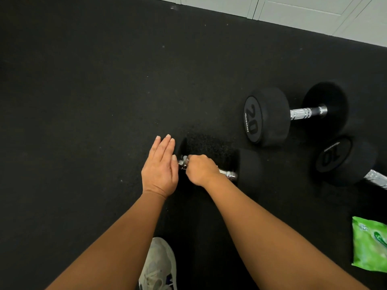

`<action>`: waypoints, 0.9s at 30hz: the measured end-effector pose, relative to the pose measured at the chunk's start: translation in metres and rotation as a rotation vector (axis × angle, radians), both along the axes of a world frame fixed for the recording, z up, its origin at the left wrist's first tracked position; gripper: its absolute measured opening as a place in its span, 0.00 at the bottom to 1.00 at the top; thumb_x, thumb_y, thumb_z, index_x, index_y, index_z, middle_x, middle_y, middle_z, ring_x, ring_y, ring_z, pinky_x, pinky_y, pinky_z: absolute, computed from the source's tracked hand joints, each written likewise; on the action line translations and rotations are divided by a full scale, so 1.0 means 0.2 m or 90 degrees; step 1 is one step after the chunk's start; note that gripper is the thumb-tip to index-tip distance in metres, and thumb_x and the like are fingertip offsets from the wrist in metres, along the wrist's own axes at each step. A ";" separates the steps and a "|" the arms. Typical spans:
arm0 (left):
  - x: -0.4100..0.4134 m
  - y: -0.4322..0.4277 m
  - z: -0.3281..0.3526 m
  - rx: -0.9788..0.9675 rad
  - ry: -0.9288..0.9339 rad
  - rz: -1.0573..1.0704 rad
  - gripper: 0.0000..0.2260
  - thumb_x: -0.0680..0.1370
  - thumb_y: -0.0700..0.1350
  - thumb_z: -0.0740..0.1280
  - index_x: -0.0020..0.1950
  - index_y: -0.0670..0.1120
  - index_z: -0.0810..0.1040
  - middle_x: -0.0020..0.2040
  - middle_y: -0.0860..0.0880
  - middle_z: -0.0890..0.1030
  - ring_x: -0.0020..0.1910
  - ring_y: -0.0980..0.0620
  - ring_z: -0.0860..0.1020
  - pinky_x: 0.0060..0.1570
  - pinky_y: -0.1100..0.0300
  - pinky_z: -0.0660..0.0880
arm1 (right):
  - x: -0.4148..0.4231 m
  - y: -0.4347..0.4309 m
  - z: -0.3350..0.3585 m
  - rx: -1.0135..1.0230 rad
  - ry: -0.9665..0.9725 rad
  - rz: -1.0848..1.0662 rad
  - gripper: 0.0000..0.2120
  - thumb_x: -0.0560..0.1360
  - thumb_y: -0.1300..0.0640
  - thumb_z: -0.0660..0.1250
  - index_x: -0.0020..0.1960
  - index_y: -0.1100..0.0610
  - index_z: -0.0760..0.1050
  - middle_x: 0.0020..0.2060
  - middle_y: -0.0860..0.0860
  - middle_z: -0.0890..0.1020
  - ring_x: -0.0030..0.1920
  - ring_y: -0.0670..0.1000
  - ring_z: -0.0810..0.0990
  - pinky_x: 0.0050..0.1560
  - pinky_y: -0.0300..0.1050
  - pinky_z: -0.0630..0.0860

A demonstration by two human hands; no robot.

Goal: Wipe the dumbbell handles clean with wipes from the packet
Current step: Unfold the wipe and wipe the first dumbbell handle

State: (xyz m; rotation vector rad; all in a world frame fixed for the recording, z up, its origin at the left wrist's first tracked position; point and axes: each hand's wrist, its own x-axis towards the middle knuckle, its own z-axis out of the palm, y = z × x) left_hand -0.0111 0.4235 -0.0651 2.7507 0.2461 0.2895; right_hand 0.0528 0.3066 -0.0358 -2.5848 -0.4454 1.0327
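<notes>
where a black rubber gym floor [83, 101] fills most of the view, a person looks down at their own two bare forearms reaching forward. the right hand [201, 170] is curled into a fist around the chrome handle [227, 174] of a black dumbbell [249, 166] lying on the floor in the centre; bright metal shows on both sides of the fist. whether a wipe is inside that grip cannot be told. the left hand [160, 168] is flat and empty, its fingers [165, 147] straight and pressed together, set just beside the left end of the same dumbbell, whose left head is hard to make out against the dark floor. to the right, well apart from the hands, lies a dumbbell marked 20 [270, 116] with a chrome handle, and nearer the right edge a dumbbell marked 10 [343, 160], partly cut off. a green packet of wipes [369, 243] lies flat on the floor at the lower right edge. a pale sneaker [158, 266] shows at the bottom between the forearms. a white panelled wall [314, 11] crosses the top right corner.
</notes>
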 end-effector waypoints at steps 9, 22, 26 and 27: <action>0.03 0.01 0.05 0.013 0.100 -0.019 0.24 0.81 0.49 0.47 0.71 0.39 0.68 0.72 0.43 0.69 0.74 0.44 0.62 0.70 0.47 0.64 | -0.01 -0.04 0.01 -0.061 -0.041 0.022 0.13 0.78 0.56 0.57 0.59 0.57 0.75 0.55 0.58 0.80 0.56 0.60 0.78 0.57 0.52 0.74; 0.06 0.00 0.13 0.012 0.202 -0.023 0.23 0.83 0.49 0.47 0.77 0.45 0.54 0.78 0.50 0.53 0.77 0.52 0.45 0.74 0.59 0.48 | -0.17 -0.06 -0.06 -0.007 -0.159 0.082 0.24 0.77 0.60 0.57 0.72 0.60 0.60 0.71 0.56 0.65 0.72 0.58 0.60 0.72 0.53 0.57; 0.10 0.01 0.13 0.006 0.227 -0.036 0.23 0.83 0.50 0.47 0.77 0.45 0.53 0.78 0.50 0.52 0.77 0.52 0.44 0.75 0.57 0.47 | -0.19 -0.04 -0.05 0.005 -0.140 0.163 0.28 0.79 0.60 0.54 0.77 0.58 0.49 0.77 0.53 0.49 0.77 0.58 0.43 0.75 0.52 0.44; 0.11 0.02 0.13 -0.004 0.231 -0.040 0.23 0.83 0.49 0.47 0.77 0.45 0.53 0.78 0.50 0.52 0.77 0.52 0.44 0.75 0.57 0.47 | -0.18 -0.06 -0.06 0.004 -0.145 0.156 0.28 0.80 0.61 0.54 0.77 0.58 0.48 0.77 0.53 0.48 0.77 0.57 0.42 0.75 0.52 0.43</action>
